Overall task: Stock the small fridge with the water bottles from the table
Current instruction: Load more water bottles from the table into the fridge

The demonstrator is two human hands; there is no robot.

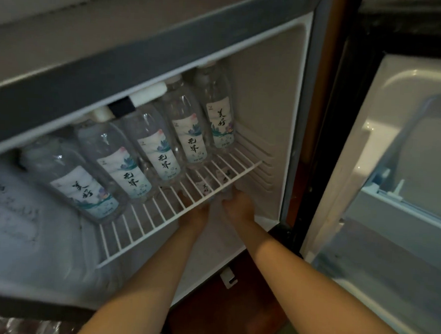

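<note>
From the head camera, the small fridge [266,92] stands open, its door [405,162] swung out toward three o'clock. A white wire shelf [138,226] crosses the middle of the cabinet. Five water bottles [158,147] stand on it in a row at the back, close together, running from eight o'clock up to one o'clock. All of their labels face out, and their caps are partly hidden under the top edge of the fridge.

Both bare forearms come up from six o'clock and go in under the front edge of the shelf, just right of centre. The right hand [239,205] is curled around the crinkled clear base of a lower bottle [224,178], which sits beneath the wires toward the right wall with its label showing through the shelf. The left hand [194,213] is just beside it at its nine o'clock. Its fingers are tucked behind the wires, where a second label [204,187] shows. I cannot tell whether that hand grips anything.

The left wall of the cabinet is frosted. At seven o'clock, at the very bottom, there is something shiny and blurred.
</note>
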